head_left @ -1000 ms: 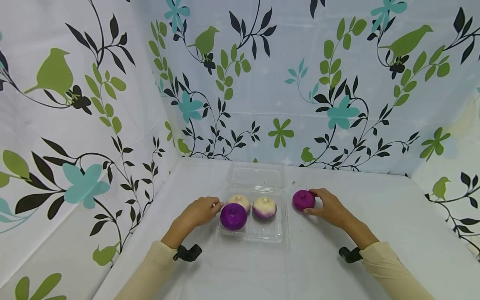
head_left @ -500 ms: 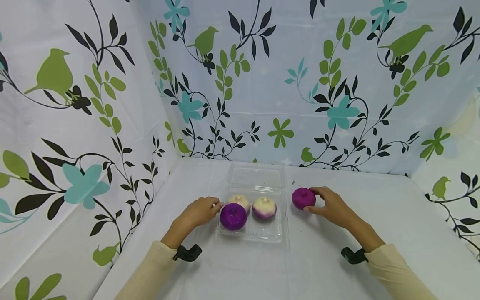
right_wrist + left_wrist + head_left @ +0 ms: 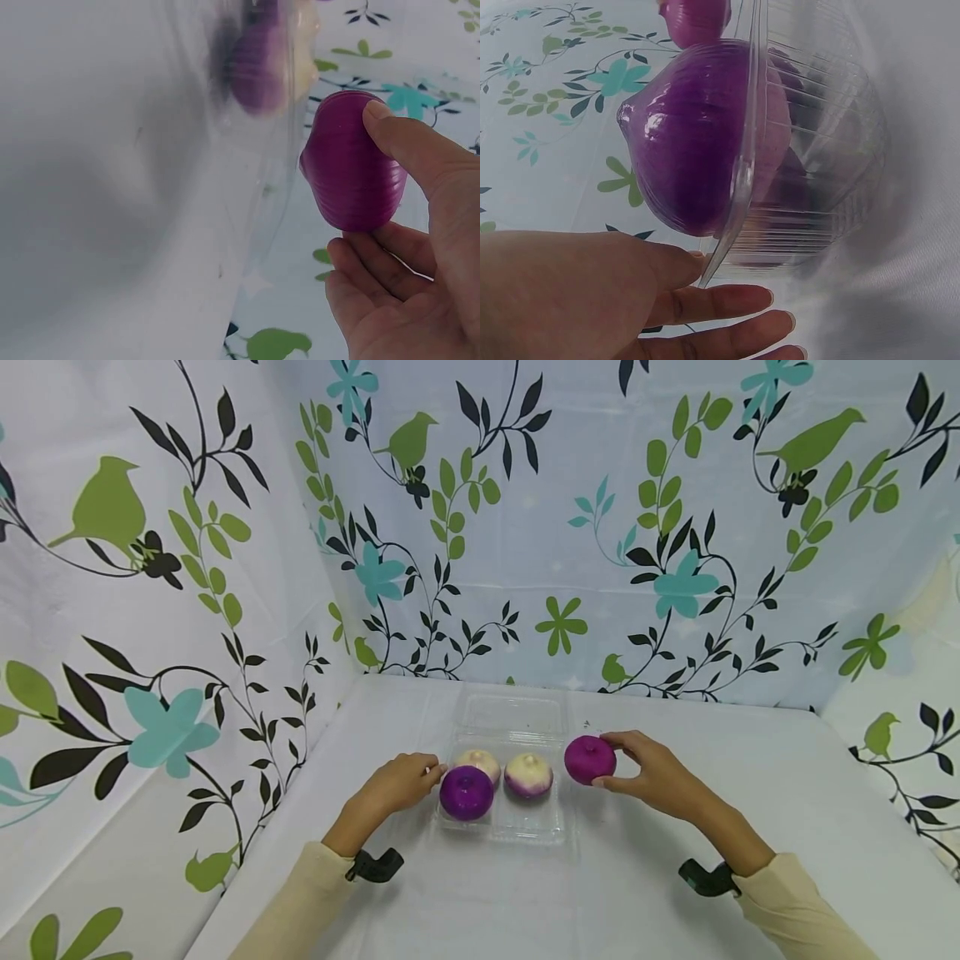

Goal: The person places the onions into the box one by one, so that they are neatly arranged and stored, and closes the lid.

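A purple onion (image 3: 590,760) is pinched by my right hand (image 3: 660,781), thumb on one side and fingertips on the other, beside the container's right edge. The right wrist view shows the onion's ridged side (image 3: 356,165). A clear plastic clamshell container (image 3: 536,828) lies in the middle. In it sit a shiny purple onion (image 3: 467,793) at front left and two cream-topped purple turnip-like vegetables, one at back right (image 3: 528,775) and one partly hidden at back left (image 3: 480,762). My left hand (image 3: 405,781) holds the container's left rim (image 3: 742,176) between thumb and fingers.
The container's clear lid (image 3: 513,717) lies folded back toward the wall. A white cloth (image 3: 645,893) covers the table. Behind and to the left hang curtains (image 3: 480,585) printed with birds and leaves. Black wrist cameras (image 3: 377,865) sit below both hands.
My right hand has lifted the purple onion from the table and carried it left and slightly away from me, up to the container's right edge. My left hand has stayed at the rim.
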`<state>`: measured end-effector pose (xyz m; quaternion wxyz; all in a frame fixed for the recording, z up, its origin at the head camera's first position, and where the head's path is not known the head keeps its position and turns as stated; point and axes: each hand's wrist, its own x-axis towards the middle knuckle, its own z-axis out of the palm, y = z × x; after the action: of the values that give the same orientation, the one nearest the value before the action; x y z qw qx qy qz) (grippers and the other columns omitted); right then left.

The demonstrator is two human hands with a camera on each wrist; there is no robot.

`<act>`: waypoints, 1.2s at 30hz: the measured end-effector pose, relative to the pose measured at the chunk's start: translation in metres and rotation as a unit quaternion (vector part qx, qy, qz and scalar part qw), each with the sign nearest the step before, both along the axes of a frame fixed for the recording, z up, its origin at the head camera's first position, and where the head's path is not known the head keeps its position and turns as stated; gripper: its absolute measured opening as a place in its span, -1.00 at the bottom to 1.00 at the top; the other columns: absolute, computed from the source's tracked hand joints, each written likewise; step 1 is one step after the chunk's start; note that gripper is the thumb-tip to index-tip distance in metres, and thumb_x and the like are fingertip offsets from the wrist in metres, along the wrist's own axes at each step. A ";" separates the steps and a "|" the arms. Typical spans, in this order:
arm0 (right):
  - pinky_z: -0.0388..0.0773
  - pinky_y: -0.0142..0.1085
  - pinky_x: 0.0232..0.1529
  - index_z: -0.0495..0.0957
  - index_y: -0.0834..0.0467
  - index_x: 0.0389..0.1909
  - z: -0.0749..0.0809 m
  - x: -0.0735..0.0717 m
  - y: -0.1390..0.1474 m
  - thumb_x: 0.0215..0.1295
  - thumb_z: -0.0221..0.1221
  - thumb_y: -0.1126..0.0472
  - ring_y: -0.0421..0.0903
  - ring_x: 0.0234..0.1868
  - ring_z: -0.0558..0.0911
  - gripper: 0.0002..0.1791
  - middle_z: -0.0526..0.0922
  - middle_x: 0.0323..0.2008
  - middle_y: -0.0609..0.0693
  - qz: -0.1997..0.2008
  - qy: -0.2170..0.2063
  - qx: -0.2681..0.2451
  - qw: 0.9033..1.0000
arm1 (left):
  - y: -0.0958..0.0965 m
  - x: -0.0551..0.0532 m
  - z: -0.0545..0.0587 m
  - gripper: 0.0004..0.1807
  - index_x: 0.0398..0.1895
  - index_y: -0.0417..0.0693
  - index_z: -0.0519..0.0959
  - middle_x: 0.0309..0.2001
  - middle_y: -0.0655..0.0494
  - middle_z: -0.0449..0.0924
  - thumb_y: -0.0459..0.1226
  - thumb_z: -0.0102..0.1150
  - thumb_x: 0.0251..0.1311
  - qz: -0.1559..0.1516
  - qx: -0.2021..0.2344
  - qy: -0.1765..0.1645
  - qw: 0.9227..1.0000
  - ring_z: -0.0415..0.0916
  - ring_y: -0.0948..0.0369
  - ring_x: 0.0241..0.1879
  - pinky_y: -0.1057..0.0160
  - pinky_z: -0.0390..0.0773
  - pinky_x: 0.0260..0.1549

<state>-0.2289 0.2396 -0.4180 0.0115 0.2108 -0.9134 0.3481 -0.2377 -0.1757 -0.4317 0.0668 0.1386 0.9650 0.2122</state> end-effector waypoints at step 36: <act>0.59 0.06 0.25 0.48 0.18 0.36 -0.005 0.018 -0.052 0.20 0.54 -0.07 0.10 0.30 0.58 -0.21 0.60 0.22 0.02 0.101 -0.030 0.053 0.993 | 0.001 0.001 0.001 -0.68 -0.27 -0.08 0.65 -0.42 0.18 0.58 -0.12 0.04 0.61 0.006 0.002 -0.003 1.000 0.43 0.21 -0.44 0.21 0.40 -0.43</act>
<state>-0.2105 0.1876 -0.4227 -0.0625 0.2917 -0.9045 0.3048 -0.2366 -0.1743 -0.4308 0.0681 0.1320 0.9652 0.2154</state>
